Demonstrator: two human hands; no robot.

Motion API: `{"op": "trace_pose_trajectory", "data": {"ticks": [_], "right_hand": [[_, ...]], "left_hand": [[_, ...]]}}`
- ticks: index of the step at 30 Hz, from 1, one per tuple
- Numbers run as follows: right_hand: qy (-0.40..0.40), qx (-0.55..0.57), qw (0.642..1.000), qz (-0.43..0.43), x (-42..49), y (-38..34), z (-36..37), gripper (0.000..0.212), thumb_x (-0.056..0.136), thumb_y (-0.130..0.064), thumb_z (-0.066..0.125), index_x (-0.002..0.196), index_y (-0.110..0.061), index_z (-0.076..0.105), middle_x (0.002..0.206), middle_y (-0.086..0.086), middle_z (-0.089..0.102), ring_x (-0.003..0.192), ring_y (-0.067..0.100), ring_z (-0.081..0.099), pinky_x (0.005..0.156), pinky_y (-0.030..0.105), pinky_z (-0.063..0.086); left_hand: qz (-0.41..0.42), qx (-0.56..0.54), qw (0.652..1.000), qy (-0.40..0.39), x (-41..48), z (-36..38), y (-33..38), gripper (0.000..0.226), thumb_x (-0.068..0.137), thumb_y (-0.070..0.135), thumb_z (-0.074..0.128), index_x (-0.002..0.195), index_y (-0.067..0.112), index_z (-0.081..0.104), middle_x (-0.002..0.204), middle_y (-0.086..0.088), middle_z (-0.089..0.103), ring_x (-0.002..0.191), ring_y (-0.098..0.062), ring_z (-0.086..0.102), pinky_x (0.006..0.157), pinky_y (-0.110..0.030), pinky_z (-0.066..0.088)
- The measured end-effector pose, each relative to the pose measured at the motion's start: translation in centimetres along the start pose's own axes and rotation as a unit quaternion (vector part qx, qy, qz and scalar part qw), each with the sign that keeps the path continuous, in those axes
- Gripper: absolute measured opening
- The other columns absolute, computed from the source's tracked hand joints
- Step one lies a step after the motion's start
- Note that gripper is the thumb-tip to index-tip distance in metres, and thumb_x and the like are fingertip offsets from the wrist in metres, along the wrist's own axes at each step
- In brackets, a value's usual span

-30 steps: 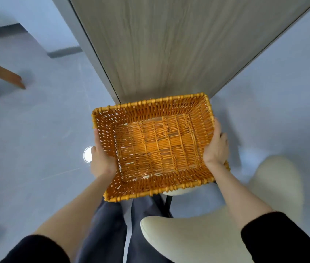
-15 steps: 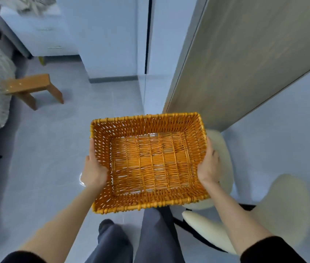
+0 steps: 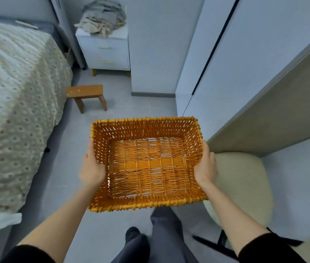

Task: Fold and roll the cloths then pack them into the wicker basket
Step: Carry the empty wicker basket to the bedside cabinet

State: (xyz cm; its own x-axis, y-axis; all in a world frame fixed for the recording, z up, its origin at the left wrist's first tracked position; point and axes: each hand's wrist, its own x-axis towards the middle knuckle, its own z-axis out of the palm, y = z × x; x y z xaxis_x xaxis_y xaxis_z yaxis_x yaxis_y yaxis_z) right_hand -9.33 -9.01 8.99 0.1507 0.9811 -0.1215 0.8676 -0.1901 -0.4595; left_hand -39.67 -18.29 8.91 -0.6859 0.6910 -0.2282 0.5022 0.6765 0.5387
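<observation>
I carry an orange wicker basket [image 3: 144, 128] in front of me, level, with nothing inside it. My left hand [image 3: 91, 168] grips its left wall and my right hand [image 3: 206, 164] grips its right wall, thumbs on the rim. A heap of pale grey and beige cloths [image 3: 103, 18] lies on top of the white nightstand [image 3: 106, 52] at the far end of the room.
A bed with a patterned cover [image 3: 13, 103] fills the left side. A small wooden stool [image 3: 87, 95] stands on the floor ahead. White wardrobe doors [image 3: 216, 54] and a wooden desk edge [image 3: 275, 103] line the right. A cream chair [image 3: 245, 186] sits beside my right arm.
My view has swung left from the desk toward the bed and nightstand. The basket stays gripped in both hands and has come away from the desk.
</observation>
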Motion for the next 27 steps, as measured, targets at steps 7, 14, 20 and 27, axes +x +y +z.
{"op": "trace_pose_trajectory", "data": {"ticks": [7,14,20,27], "right_hand": [[-0.031,0.006,0.999,-0.039,5.5,-7.3,3.0,0.065,0.094,-0.035,0.054,0.147,-0.041,0.018,0.116,0.01,0.051,0.104,0.029,0.055,0.083,0.045,0.049],[-0.041,0.018,0.998,-0.041,16.5,-13.4,6.9,0.061,0.093,-0.04,0.05,0.145,-0.045,0.019,0.112,0.007,0.051,0.1,0.025,0.055,0.085,0.046,0.05],[-0.045,0.001,0.999,-0.028,27.2,-18.4,8.9,0.062,0.097,-0.021,0.046,0.147,-0.044,0.018,0.106,0.008,0.05,0.095,0.027,0.054,0.079,0.045,0.051],[-0.035,-0.023,0.999,0.008,37.6,-22.3,11.0,0.069,0.094,-0.007,0.045,0.148,-0.042,0.019,0.106,0.009,0.049,0.093,0.028,0.052,0.067,0.038,0.046]], "left_hand": [[-0.023,0.002,1.0,0.022,7.5,-2.1,-0.1,0.075,0.096,0.009,0.041,0.148,0.047,0.003,0.126,-0.016,0.052,0.097,-0.039,0.06,0.075,-0.048,0.051],[-0.033,0.002,0.999,0.032,19.1,-0.5,3.7,0.077,0.095,0.004,0.037,0.147,0.049,0.003,0.121,-0.015,0.055,0.089,-0.037,0.06,0.07,-0.049,0.052],[-0.036,0.015,0.999,0.028,30.1,0.8,9.8,0.076,0.094,0.006,0.038,0.145,0.052,0.005,0.118,-0.015,0.056,0.086,-0.038,0.061,0.071,-0.053,0.053],[-0.028,0.031,0.999,-0.006,41.4,3.0,15.8,0.07,0.098,0.011,0.039,0.146,0.049,0.006,0.134,-0.013,0.051,0.107,-0.038,0.058,0.085,-0.054,0.048]]}}
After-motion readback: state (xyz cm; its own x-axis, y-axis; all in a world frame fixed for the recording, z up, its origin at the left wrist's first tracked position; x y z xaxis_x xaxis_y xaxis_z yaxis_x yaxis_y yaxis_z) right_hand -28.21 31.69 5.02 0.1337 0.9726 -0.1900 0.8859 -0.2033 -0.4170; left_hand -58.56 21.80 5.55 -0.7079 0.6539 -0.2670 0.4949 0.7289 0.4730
